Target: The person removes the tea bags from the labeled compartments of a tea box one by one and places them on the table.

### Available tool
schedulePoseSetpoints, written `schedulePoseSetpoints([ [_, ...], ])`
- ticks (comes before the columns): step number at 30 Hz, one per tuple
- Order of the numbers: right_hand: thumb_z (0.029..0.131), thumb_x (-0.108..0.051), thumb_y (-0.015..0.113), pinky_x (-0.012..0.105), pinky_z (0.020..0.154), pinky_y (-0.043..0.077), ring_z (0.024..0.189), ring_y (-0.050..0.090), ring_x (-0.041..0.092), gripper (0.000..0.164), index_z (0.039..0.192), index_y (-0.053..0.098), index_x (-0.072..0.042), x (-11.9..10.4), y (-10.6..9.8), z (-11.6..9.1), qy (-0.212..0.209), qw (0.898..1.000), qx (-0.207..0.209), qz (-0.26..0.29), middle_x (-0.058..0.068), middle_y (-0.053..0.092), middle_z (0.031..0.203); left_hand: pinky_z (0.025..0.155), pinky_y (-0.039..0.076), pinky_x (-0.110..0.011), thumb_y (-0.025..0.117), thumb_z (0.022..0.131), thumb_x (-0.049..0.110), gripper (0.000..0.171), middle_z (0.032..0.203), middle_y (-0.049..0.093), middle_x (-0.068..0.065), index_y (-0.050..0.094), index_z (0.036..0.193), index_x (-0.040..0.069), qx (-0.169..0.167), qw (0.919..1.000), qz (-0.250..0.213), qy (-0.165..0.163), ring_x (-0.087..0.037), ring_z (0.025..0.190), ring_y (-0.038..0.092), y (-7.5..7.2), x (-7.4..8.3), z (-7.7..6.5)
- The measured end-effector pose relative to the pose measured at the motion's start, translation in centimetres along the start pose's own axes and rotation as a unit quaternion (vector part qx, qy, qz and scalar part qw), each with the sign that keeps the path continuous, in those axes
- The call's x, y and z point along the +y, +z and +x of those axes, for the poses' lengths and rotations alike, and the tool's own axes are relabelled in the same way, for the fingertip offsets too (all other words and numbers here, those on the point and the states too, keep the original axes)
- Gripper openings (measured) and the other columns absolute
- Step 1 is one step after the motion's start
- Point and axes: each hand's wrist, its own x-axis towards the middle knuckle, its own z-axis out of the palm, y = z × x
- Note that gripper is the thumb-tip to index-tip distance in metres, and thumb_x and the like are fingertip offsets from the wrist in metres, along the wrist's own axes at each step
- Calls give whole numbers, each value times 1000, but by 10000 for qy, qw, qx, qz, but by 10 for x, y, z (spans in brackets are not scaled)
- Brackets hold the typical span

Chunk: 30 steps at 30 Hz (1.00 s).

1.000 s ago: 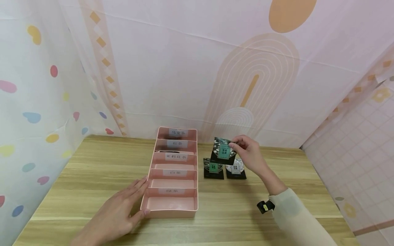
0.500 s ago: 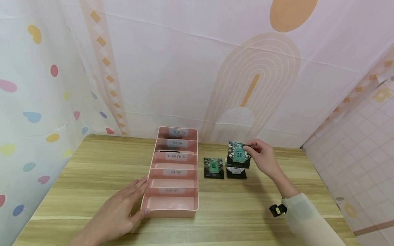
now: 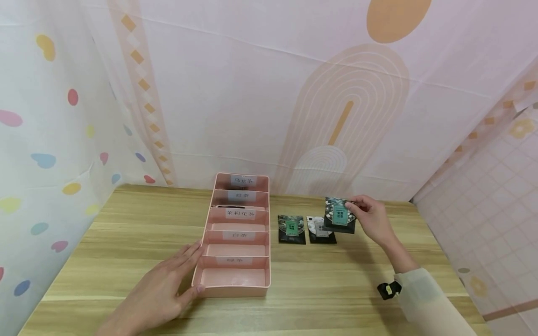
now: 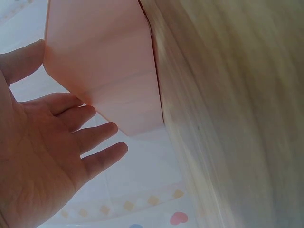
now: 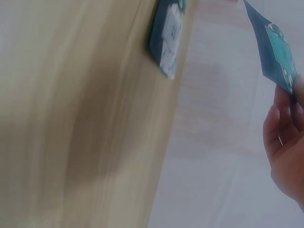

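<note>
My right hand pinches a tea sachet with a teal label by its right edge, up off the table. Seen from the right wrist, thumb and fingers hold that sachet at its corner. Below and to its left lies a white-and-black tea sachet, partly covered in the head view. Beside it is a dark tea sachet with a green label. My left hand rests along the left side of a pink divided box. Its fingers are extended against the wall, thumb at the near corner, as the left wrist view confirms.
Labelled dividers split the box into several compartments; dark items show in the far ones. The wooden table ends at a patterned cloth backdrop. A black band hangs at the right sleeve.
My right hand has carried the teal-label sachet to the right and slightly lower, from above the green-label sachet past the white one. My left hand and the box have stayed still.
</note>
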Motion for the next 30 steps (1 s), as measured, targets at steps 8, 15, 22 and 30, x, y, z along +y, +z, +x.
schedulePoseSetpoints([
  [8,100,4,66,22,53,37,58,42,7,11,103,71,13,-15,-11,-9,302,9995,17,-111,25,66,79,105,51,-57,76,94,39,75,159,48,-16,51,153,-1,-19,10000,-8,-11,-38,141,52,0,0,0],
  [15,102,-5,67,23,52,37,56,41,7,14,106,72,8,33,-16,-10,567,9981,-37,-226,14,64,74,106,50,-58,76,94,38,75,159,48,-17,50,153,-2,-12,10000,-64,11,-40,141,51,-1,1,1],
  [22,103,-8,68,24,54,39,61,45,10,18,107,72,8,54,-21,-9,840,9945,-415,-464,8,63,75,105,51,-58,76,95,38,75,159,48,-17,50,153,-2,-3,10000,-45,33,-40,141,52,0,0,1],
  [30,103,-7,67,24,55,39,63,45,13,17,107,72,9,69,-17,-7,959,9879,-972,-735,8,64,76,104,51,-57,77,94,37,75,158,49,-18,51,152,-3,29,10000,-39,71,-40,140,52,0,0,0],
])
